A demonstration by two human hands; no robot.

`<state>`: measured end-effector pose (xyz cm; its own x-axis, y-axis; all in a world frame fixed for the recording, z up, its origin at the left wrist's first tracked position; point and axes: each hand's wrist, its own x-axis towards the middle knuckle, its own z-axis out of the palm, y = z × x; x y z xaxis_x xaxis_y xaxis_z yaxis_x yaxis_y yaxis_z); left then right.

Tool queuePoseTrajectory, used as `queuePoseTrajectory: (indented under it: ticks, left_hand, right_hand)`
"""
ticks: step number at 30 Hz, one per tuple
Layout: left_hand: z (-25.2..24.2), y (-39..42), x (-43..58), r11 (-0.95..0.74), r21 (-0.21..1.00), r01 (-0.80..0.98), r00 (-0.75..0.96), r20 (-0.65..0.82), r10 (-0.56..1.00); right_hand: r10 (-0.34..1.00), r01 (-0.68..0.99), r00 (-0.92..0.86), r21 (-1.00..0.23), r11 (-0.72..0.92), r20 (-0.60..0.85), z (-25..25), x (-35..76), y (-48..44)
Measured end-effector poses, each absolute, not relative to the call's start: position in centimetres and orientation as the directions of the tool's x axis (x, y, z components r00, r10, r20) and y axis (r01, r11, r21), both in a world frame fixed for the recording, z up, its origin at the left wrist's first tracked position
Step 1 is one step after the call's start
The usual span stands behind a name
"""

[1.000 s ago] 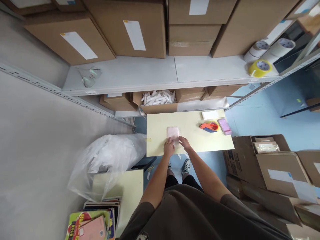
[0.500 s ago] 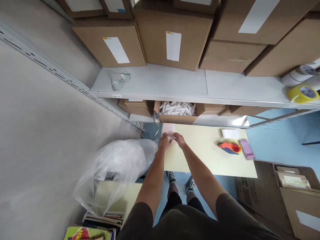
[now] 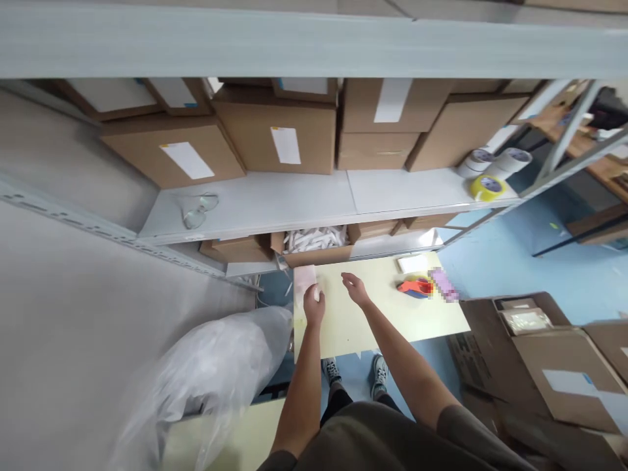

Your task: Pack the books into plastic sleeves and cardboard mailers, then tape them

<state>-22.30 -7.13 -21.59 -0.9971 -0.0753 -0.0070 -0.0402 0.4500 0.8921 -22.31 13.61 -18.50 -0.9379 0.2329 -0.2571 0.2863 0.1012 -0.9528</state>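
Observation:
A pale pink flat sheet or stack of sheets (image 3: 305,277) lies at the left end of the cream table (image 3: 338,327). My left hand (image 3: 313,307) is over the lower right edge of the sheet, its thumb apart from the fingers. A pale patch shows in that gap, too small to tell what it is. To the right, my right hand (image 3: 355,289) hovers over the bare tabletop, loosely curved, thumb and fingers apart, with nothing seen in it.
An orange and blue tape dispenser (image 3: 416,288), a white stack (image 3: 412,263) and a blurred purple item (image 3: 443,284) are at the table's right. Behind, a carton of white strips (image 3: 316,240) sits on a low shelf. A large clear plastic bag (image 3: 230,353) bulges at the left.
Both hands have come away from their spot together at the pink sheet and are farther apart, the right one shifted rightward. The head view has tilted up and turned right.

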Motion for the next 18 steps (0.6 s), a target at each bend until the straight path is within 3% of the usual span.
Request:
queuePoseTrajectory:
  ticks: [11,18]
  left_hand:
    - [-15.4,8.8,-18.7,0.283,0.95,-0.129,-0.991,-0.129,-0.021]
    - [-13.5,15.2,-14.6,0.158,0.97,-0.185,-0.981,-0.175,-0.079]
  right_hand:
    - [0.359,0.257,-0.909,-0.963,0.088,-0.21,-14.0,-12.5,31.6]
    - [0.285,0.223,-0.938,-0.972,0.071,-0.195,-12.4,-10.2,38.2]
